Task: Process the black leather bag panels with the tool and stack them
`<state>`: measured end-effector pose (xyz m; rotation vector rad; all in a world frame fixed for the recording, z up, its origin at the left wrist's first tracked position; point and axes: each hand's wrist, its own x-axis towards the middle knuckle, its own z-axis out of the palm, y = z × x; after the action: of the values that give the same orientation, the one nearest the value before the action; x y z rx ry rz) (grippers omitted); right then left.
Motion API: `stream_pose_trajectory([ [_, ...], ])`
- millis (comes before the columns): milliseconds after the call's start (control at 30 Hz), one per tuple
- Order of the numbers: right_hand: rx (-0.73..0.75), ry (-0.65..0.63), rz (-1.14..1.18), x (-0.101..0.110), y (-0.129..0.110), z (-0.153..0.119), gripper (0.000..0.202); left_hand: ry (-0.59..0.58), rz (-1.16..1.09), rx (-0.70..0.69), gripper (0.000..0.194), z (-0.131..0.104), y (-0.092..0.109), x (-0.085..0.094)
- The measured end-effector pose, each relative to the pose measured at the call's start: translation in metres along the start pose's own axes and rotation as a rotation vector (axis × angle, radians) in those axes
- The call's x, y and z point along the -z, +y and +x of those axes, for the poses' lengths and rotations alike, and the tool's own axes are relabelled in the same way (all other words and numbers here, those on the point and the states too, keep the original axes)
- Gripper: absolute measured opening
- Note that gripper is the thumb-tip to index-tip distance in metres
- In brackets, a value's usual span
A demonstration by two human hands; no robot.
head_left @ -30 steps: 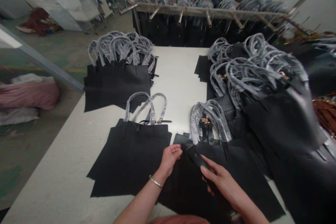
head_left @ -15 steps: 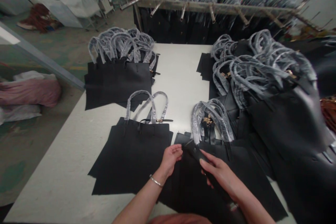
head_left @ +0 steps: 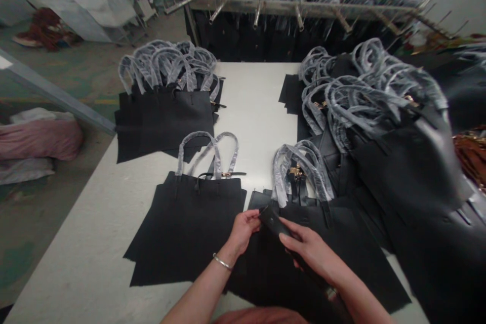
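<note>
The strap (head_left: 274, 223), a narrow black strip, lies slanted over the top edge of the bag (head_left: 341, 258) at the near edge of the surface (head_left: 258, 111), just below that bag's wrapped handles (head_left: 299, 172). The left hand (head_left: 243, 228) pinches the strap's upper end with its fingers closed on it; the right hand (head_left: 309, 250) presses along the strap further down, fingers curled over it, gripping. Handling it well seems to call for keeping the strip flat and untwisted, with both hands close together so the end stays controlled. A second bag (head_left: 190, 223) lies just to the left, touching; stacks (head_left: 167, 111) sit toward the far edge.
</note>
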<state>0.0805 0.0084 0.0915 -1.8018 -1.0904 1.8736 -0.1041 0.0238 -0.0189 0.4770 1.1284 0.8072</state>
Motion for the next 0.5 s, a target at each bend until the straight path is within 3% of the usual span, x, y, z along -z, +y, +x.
stream_pose_trajectory([
  [167, 0.069, 0.046, -0.071, -0.010, -0.008, 0.006, 0.060, -0.062, 0.008, -0.070, 0.032, 0.000, 0.000, 0.003],
  [367, 0.039, -0.013, -0.064, -0.007, -0.008, 0.000, 0.059, -0.116, 0.014, -0.076, 0.030, -0.004, 0.005, 0.001],
  [500, 0.098, 0.164, -0.011, -0.008, -0.012, 0.011, 0.061, -0.084, 0.006, -0.058, 0.033, -0.005, 0.007, -0.001],
])
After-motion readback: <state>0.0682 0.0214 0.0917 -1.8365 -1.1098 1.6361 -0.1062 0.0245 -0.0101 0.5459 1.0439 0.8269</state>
